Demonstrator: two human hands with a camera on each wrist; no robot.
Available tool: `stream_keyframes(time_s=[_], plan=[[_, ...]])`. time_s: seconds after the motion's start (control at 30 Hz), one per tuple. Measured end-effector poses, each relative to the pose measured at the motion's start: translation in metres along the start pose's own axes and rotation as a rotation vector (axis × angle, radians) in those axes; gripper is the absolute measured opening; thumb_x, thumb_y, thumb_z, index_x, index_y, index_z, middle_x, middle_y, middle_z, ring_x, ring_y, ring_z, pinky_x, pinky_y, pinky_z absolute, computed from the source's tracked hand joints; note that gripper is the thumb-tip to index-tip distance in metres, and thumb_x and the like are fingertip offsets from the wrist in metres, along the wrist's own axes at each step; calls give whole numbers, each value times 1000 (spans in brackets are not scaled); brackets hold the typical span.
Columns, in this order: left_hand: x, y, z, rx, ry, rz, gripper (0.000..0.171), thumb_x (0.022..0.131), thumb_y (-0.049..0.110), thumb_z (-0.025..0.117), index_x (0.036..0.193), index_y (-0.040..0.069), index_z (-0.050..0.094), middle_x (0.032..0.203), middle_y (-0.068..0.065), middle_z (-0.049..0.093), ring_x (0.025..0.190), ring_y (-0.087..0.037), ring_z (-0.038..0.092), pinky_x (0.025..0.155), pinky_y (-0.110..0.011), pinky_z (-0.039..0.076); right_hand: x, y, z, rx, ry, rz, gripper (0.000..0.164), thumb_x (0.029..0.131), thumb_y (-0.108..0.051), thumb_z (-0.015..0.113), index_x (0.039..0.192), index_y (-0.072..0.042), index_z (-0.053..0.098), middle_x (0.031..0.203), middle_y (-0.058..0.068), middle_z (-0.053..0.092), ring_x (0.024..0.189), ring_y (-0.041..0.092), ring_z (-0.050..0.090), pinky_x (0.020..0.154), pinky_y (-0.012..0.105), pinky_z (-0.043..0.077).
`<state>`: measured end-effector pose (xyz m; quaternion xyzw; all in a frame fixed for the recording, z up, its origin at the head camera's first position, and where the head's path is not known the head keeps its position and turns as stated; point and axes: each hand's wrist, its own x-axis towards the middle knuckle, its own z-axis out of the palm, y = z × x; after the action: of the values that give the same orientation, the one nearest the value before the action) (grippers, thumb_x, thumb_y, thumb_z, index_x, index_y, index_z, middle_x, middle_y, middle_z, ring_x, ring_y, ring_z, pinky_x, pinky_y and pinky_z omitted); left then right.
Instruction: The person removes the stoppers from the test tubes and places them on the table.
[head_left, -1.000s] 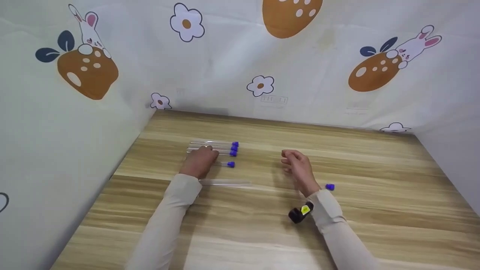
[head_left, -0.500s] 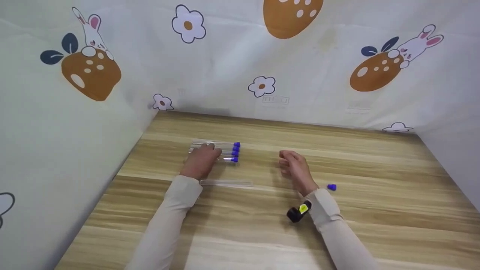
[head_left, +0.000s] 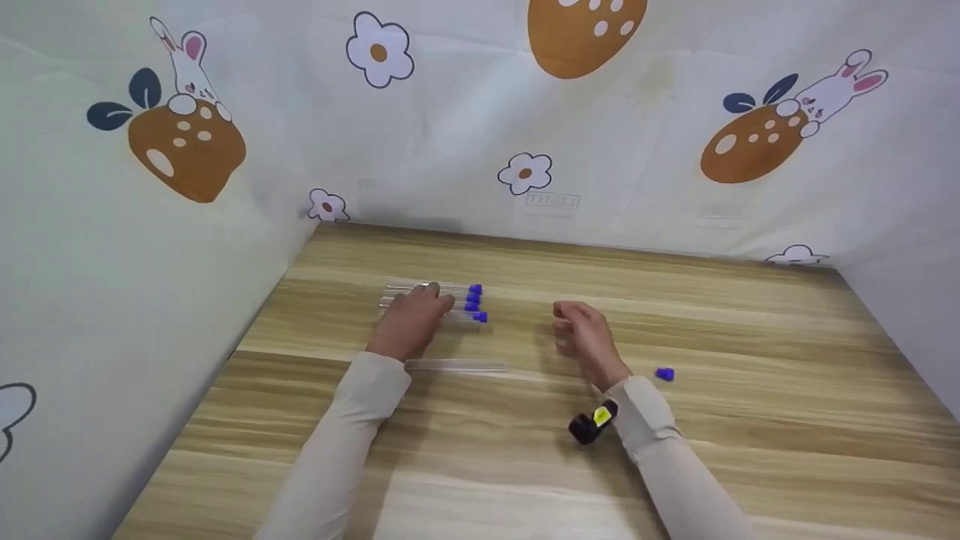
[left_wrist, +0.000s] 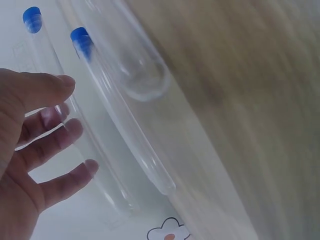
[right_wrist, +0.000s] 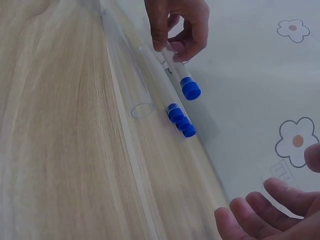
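My left hand (head_left: 411, 322) pinches a clear test tube with a blue cap (head_left: 480, 317), raised a little above the table. In the right wrist view the held tube (right_wrist: 176, 67) tilts with its cap toward that camera. Just beyond it, several capped tubes (head_left: 450, 287) lie side by side, partly covered by the hand, with their caps (head_left: 473, 298) to the right. Nearer me lies an uncapped clear tube (head_left: 457, 365). My right hand (head_left: 589, 337) hovers to the right with relaxed fingers and holds nothing.
A loose blue cap (head_left: 665, 373) lies on the wooden table (head_left: 750, 450) right of my right hand. A black camera (head_left: 591, 424) is on the right wrist. Patterned white sheeting (head_left: 435, 150) stands behind and beside the table.
My left hand has shifted the held tube away from me toward the row, then slightly right, so its cap sticks out past the others. The right hand has drifted slightly left.
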<state>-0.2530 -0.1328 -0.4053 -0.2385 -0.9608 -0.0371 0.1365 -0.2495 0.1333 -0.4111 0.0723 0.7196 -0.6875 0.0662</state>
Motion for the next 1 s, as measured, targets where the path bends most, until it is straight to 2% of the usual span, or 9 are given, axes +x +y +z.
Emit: stream_keyframes(time_s=[0.13,0.37,0.63,0.73,1.0], plan=[[3,3,1,8,34,12,19,86,-7,59,100,6,62,92,-16,61,84,-33,62,62,-50,53,0,-1,0,-3,3,3,38,102,-23,39,127,3,51,119,12,57,99,18,58,72,27,50],[4,6,2,34,81,26,19,87,-6,58,100,7,64,90,-15,61,80,-31,62,59,-47,53,-2,-2,2,-6,-1,-5,39,102,-23,39,128,3,50,126,17,55,108,24,57,76,29,52],[5,12,0,72,159,80,13,89,-2,59,97,6,65,88,-13,60,76,-27,60,56,-42,53,-4,-2,1,-6,-21,-1,39,102,-23,38,130,2,49,130,17,52,107,23,55,75,29,52],[5,14,-1,95,177,83,12,89,-1,59,96,7,64,88,-12,60,76,-26,60,55,-41,52,-5,-2,0,-21,-30,-5,40,102,-24,38,131,1,49,133,17,50,108,22,54,77,29,51],[7,17,-1,148,212,103,13,88,0,59,96,8,65,87,-11,60,75,-25,61,56,-40,53,-5,-3,1,0,-19,18,38,102,-23,38,128,2,49,129,16,51,101,17,55,73,27,51]])
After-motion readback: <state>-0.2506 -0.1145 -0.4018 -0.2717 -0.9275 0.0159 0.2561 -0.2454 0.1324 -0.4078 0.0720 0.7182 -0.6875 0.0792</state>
